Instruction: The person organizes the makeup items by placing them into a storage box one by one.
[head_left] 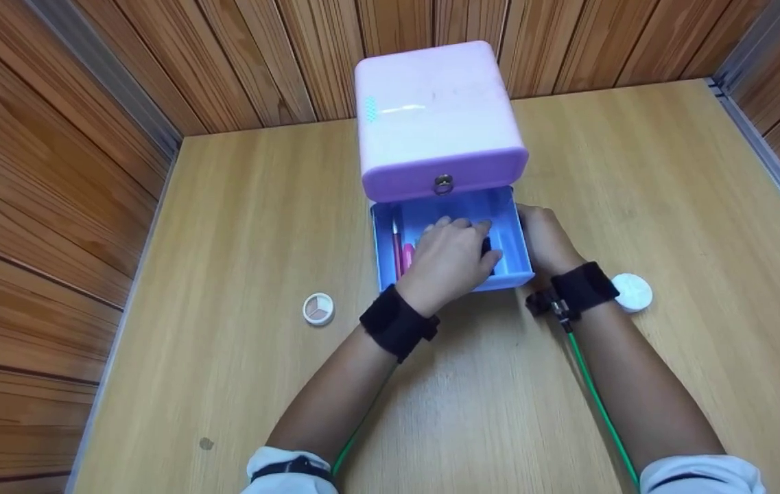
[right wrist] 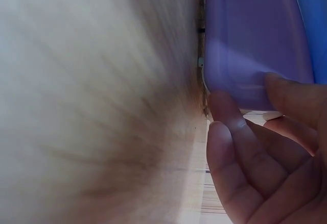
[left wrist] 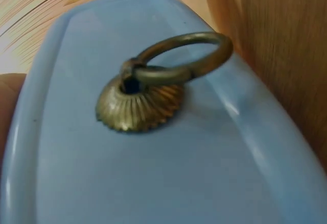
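Mid-frame, the left hand (head_left: pixel 449 261) reaches into the blue drawer (head_left: pixel 510 237); I cannot tell whether its fingers hold anything. Just right, the right hand (head_left: pixel 546 239), thumb and fingers bent, grips a lower corner of the pink box (head_left: pixel 441 113), upper centre.

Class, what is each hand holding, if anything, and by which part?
Right hand: the box, by its lower right front edge. Left hand: inside the drawer; any hold cannot be told.
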Available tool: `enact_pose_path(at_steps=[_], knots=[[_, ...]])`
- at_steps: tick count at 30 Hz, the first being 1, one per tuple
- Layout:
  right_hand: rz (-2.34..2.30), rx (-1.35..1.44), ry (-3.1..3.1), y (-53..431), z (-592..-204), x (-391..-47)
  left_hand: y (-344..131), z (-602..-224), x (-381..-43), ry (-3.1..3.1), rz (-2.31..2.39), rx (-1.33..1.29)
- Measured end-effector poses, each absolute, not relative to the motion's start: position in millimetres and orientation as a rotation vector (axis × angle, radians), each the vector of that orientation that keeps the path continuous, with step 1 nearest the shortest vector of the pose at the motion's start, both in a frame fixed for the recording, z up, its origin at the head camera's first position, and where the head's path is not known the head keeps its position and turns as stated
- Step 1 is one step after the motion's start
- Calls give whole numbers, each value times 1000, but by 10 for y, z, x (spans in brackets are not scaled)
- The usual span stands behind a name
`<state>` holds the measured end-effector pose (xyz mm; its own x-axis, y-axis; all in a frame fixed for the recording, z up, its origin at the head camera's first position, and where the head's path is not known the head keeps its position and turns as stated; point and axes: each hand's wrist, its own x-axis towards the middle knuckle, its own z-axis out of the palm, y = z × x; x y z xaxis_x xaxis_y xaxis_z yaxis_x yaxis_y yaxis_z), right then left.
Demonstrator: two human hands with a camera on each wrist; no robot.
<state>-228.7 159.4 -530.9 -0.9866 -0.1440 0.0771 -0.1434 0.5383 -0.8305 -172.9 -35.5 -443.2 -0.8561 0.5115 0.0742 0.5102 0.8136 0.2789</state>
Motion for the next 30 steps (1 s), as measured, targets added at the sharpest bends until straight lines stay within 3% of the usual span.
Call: enact_pose_path(at_steps=[20,30], knots=[[-1333,-364,2875,1603,-5311,-2289,-353,-4460,-1758,2920,329,816],[-1466,-250,2750,1602,-5308,-2286,-353,-4477,-1742,2989,319,824]])
